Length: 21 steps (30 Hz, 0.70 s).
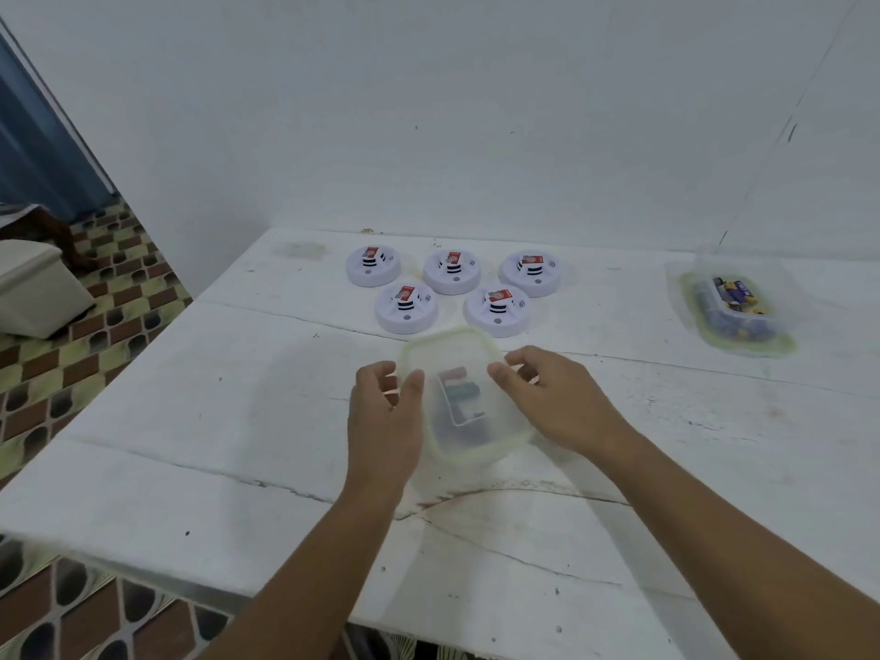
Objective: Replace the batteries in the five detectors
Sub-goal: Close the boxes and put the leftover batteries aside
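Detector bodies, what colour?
White detectors, each with a red battery on top; head view shows it.

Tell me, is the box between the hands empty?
Not empty. Through the clear box, small reddish and green things, blurred, lie inside.

single head view, worn camera, looks forward and down across the white table (619,421) toward the wall (476,111). wide-angle, edges bend. near: both forearms enter from the bottom edge, left hand (383,416) and right hand (552,397) close to centre. detectors (452,290) mid-frame, farther back. no second view to overlap.
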Each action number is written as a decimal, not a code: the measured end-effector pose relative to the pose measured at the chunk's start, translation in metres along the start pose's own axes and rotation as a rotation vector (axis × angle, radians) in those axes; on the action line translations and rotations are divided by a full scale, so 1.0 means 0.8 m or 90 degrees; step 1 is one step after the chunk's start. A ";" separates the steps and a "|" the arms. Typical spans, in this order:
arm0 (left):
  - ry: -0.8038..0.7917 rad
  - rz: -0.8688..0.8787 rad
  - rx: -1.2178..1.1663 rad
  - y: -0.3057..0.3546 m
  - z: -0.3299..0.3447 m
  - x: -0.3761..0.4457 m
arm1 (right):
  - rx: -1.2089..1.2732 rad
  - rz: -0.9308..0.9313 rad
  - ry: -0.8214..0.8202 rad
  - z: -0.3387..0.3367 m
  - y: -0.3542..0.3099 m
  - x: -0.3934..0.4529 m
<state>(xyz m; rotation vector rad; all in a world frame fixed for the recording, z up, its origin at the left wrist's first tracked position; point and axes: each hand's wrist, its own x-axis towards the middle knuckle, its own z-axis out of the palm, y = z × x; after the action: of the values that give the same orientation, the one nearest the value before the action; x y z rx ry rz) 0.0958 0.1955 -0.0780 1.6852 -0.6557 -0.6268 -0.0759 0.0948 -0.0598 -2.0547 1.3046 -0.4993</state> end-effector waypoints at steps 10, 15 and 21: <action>-0.091 0.000 -0.055 -0.008 0.016 -0.011 | 0.284 0.063 0.026 0.035 -0.009 -0.026; -0.114 -0.060 -0.143 -0.005 0.018 -0.009 | 0.307 0.102 0.033 0.049 -0.008 -0.023; -0.201 -0.039 -0.094 0.001 0.004 -0.001 | 0.281 0.082 0.042 0.049 -0.003 -0.028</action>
<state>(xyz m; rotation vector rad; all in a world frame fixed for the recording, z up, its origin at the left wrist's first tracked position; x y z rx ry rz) 0.0932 0.1937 -0.0778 1.4865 -0.7633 -0.9742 -0.0599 0.1278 -0.0854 -1.5935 1.2251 -0.7290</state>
